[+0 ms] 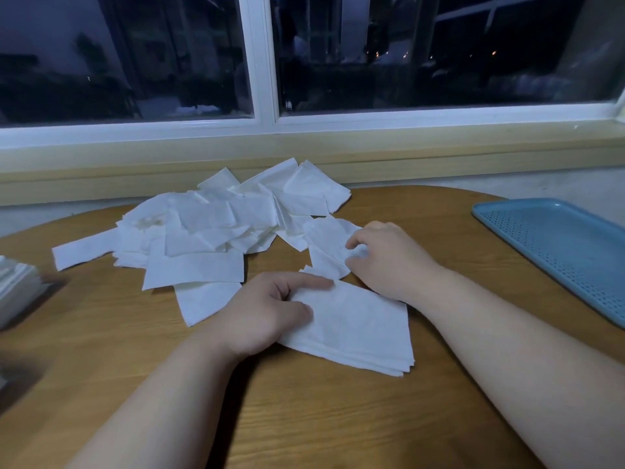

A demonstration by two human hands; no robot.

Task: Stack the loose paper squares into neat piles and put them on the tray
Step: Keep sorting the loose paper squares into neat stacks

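- Left hand: I am seeing it gripping the left edge of the neat pile, thumb lying on the top sheet, forefinger stretching along the far edge, the other fingers curling in.
- Neat pile: it is lying flat on the table in front of me, between the two forearms. Its long axis is running roughly left to right, with the right end swinging slightly toward me. The layered edges are showing at the near right corner.
- Right hand: it is curling its fingers down on a single square and pinching it. The wrist is passing over the pile's far right corner.
- Single square: it is sitting at the right fringe of the loose heap, one corner pointing toward the pile.
- Loose heap: sheets are overlapping at mixed angles, spreading across the far middle of the table.
- Tray: blue and perforated, it is lying at the right edge, well apart from the papers. Its long axis is running from far left to near right. I am seeing only its bare floor and rim.
- Side stack: white sheets are resting at the left edge, blurred.
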